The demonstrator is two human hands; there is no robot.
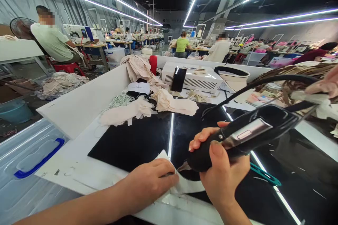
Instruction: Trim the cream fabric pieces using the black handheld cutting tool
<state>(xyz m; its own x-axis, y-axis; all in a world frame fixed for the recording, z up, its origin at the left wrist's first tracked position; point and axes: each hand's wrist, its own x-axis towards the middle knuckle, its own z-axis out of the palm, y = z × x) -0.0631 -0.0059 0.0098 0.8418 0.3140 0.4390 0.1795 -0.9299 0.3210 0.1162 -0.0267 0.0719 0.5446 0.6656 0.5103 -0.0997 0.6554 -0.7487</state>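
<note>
Right hand point(223, 168): clenched around a black handheld tool point(237, 139), thumb laid along the top of the grip, fingers wrapped beneath. The tool's pointed tip point(184, 166) angles down to the left and meets a white fabric piece point(182, 182). A black cable point(264, 82) arcs up from the tool's rear end.

Left hand point(151, 181): palm down, fingers loosely curled, pressing the white fabric piece flat at the near edge of a glossy black work mat point(137, 140).

Obscured: fingertips of the left hand are tucked under and cover part of the fabric; what the tool's tip does at the contact point cannot be made out. A teal object point(265, 175) lies partly behind the right hand.

Pose: left forearm enters from the lower left; right wrist rises from the bottom edge, bent upward.

Beyond: cream fabric pieces point(169, 103), a white machine point(195, 77) with a phone point(178, 79) leaning against it.
</note>
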